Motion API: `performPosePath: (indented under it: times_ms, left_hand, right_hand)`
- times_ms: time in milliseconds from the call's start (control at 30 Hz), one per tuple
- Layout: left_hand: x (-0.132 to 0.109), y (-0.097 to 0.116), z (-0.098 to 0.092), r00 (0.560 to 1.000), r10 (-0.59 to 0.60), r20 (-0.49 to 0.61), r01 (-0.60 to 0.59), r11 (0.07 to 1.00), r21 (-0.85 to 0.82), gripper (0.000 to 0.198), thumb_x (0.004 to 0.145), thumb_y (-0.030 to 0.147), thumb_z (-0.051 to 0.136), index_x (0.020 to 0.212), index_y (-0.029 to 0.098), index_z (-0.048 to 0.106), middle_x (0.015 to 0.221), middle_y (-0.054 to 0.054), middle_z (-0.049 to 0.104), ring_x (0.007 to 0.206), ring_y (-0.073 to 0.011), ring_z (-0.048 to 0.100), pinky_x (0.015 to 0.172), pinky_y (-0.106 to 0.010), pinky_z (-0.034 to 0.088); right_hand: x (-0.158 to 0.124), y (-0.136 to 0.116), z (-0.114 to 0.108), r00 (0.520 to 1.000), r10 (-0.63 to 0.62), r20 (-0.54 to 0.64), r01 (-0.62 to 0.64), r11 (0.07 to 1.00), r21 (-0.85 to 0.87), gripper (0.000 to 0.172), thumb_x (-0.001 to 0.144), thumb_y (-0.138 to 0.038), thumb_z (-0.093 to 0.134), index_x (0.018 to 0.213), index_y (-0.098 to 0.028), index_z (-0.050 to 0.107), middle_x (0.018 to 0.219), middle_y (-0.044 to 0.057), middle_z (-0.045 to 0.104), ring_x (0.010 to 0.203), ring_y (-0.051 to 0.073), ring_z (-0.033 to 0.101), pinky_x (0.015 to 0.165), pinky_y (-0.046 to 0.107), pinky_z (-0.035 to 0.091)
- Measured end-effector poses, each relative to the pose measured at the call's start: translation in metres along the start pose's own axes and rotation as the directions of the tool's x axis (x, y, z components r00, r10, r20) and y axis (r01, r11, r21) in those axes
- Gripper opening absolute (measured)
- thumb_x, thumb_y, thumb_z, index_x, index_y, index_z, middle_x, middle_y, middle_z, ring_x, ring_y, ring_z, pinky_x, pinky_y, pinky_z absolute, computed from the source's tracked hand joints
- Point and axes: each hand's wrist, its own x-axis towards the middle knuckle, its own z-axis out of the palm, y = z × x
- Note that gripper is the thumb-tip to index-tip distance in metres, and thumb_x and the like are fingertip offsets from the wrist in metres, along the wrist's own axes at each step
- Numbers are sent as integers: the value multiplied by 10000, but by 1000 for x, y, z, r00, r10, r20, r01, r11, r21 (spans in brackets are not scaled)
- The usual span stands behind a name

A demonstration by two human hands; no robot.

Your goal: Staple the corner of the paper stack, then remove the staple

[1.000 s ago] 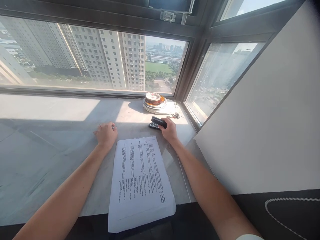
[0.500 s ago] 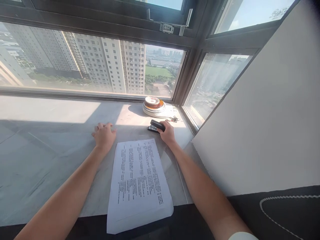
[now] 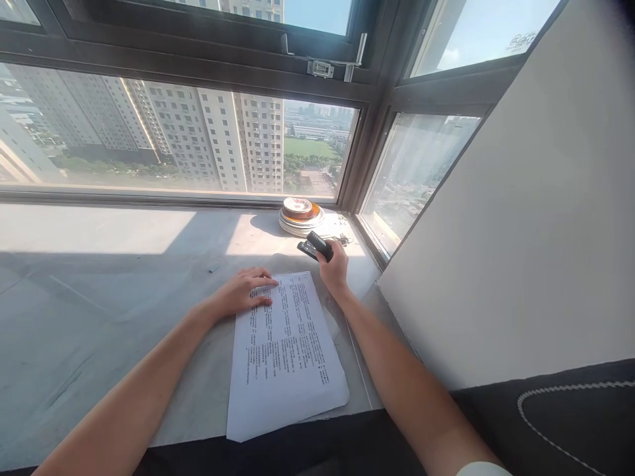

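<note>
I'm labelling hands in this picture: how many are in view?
2: the left hand lies on the far left part of the paper; the right hand holds a stapler near its far right corner. No other hand shows.

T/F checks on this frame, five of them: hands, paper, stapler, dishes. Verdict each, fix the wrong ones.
1. The right hand holds the stapler. True.
2. The left hand is clear of the paper. False: it lies on the paper's far left part.
3. The paper is blank. False: its upper face carries printed text.
4. The dishes are stacked by the window. True.
5. The stapler is clamped on the paper. False: it is held beyond the paper's far edge, mouth open.
</note>
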Motion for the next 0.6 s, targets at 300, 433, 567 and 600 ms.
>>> performPosePath:
  times_ms: [300, 433, 567, 600]
  left_hand:
    - [11, -1, 1, 925, -207, -320, 94, 938, -334, 287, 788, 374, 731, 1036, 236, 689, 1197, -112, 786, 1162, -363, 711, 1086, -535, 522]
    - [13, -1, -3, 802, -312, -510, 97, 909, -405, 221, 698, 267, 554, 885, 217, 660, 1026, -93, 776, 1027, -299, 703, 1012, -484, 556]
    - [18, 1, 0, 790, -329, -518, 54, 878, -476, 276, 735, 269, 503, 891, 196, 718, 936, -83, 750, 928, -269, 679, 903, -435, 565]
    - [18, 0, 1, 788, -334, -516, 43, 867, -496, 262, 760, 276, 506, 882, 193, 723, 927, -83, 746, 920, -267, 676, 892, -430, 563]
  right_hand:
    - [-21, -28, 9, 885, -214, 413, 196, 977, 87, 283, 855, -275, 756, 1136, -264, 722, 1113, 61, 766, 1008, 271, 714, 889, 406, 577]
    - [-29, -35, 15, 828, -261, 497, 239, 965, 110, 278, 857, -253, 781, 1133, -261, 745, 1070, 44, 772, 990, 251, 713, 930, 397, 556]
    - [-36, -41, 21, 770, -263, 581, 272, 959, 74, 294, 856, -258, 830, 1142, -286, 768, 1077, 35, 789, 1018, 259, 712, 982, 413, 534]
    - [-38, -42, 22, 761, -265, 592, 280, 957, 69, 295, 862, -269, 835, 1149, -289, 770, 1083, 35, 792, 1020, 260, 713, 1004, 423, 524]
